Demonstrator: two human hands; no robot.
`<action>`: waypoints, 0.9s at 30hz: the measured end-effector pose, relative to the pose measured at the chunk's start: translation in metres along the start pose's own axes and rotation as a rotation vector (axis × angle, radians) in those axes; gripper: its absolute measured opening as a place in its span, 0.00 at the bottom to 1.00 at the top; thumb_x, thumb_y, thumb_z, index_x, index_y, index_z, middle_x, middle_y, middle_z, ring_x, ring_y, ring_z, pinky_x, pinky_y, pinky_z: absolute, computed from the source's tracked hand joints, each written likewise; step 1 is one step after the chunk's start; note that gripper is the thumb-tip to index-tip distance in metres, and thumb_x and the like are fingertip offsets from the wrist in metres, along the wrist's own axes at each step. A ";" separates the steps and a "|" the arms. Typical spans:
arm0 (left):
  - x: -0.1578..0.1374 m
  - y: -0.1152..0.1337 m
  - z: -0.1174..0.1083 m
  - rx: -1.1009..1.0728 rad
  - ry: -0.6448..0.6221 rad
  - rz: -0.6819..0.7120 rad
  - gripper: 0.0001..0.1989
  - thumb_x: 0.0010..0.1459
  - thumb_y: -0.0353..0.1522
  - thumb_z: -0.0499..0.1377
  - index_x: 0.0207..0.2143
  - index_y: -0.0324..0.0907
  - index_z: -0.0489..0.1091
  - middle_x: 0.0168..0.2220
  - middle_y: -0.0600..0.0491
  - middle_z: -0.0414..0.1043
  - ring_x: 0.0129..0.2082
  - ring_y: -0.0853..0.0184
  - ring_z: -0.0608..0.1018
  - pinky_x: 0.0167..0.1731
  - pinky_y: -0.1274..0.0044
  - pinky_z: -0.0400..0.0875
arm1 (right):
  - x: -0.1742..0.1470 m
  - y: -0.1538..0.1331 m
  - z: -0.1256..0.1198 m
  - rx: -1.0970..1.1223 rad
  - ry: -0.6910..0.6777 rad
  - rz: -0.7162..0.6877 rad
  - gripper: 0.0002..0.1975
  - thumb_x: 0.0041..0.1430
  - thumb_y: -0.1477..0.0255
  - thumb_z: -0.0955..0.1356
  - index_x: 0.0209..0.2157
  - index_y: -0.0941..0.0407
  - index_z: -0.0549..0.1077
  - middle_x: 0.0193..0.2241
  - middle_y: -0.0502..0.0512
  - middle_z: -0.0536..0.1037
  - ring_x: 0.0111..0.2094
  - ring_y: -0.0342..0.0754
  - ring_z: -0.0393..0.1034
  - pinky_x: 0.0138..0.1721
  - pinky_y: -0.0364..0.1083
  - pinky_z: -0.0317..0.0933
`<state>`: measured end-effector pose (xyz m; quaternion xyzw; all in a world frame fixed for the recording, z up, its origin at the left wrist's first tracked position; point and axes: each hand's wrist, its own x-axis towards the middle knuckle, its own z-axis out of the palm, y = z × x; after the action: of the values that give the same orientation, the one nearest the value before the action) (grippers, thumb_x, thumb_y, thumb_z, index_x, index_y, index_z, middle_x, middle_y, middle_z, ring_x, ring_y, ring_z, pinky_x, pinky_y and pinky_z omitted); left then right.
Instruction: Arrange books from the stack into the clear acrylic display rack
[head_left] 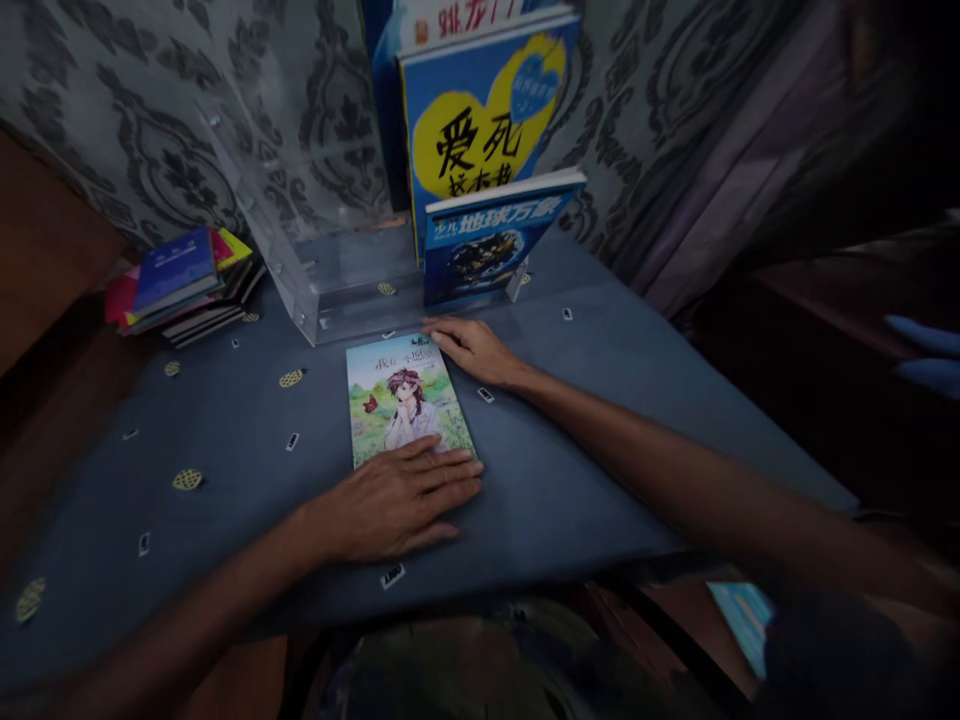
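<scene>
A paperback book [409,400] with a drawn figure and a red butterfly on its cover lies closed on the blue tablecloth. My left hand [405,495] rests flat across the lower edge of this book, fingers stretched out and holding nothing. At the book's upper right corner is my right hand [476,350], its thumb and fingers drawn together at that corner. The undersides of those fingertips are hidden. Just beyond the book stands a clear acrylic book rack [352,320].
Upright in the rack's right part are a blue book with a yellow heart [465,130] and a smaller blue earth book [487,250]. A stack of books [180,275] lies at the left. Patterned wallpaper [142,130] rises behind the table [247,530]; a curtain [720,170] hangs right.
</scene>
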<state>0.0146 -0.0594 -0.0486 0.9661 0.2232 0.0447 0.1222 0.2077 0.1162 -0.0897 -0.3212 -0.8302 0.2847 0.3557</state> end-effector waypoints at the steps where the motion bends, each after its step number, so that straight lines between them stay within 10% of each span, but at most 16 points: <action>1: 0.002 -0.001 -0.001 -0.015 0.005 0.001 0.24 0.74 0.41 0.46 0.67 0.42 0.58 0.66 0.47 0.63 0.68 0.64 0.64 0.70 0.64 0.52 | 0.000 -0.001 0.000 -0.007 0.000 0.003 0.18 0.68 0.67 0.61 0.50 0.56 0.79 0.55 0.61 0.78 0.57 0.58 0.72 0.58 0.58 0.64; 27: 0.046 -0.089 -0.026 0.071 0.131 -0.162 0.26 0.73 0.45 0.42 0.61 0.39 0.65 0.61 0.46 0.71 0.61 0.60 0.73 0.66 0.62 0.59 | 0.003 0.002 -0.003 0.216 0.051 0.130 0.23 0.70 0.56 0.60 0.47 0.55 0.79 0.46 0.58 0.83 0.50 0.56 0.77 0.55 0.57 0.67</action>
<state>0.0153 0.0441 -0.0451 0.9435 0.3097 0.0898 0.0762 0.2091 0.1205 -0.0881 -0.3413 -0.7628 0.3865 0.3902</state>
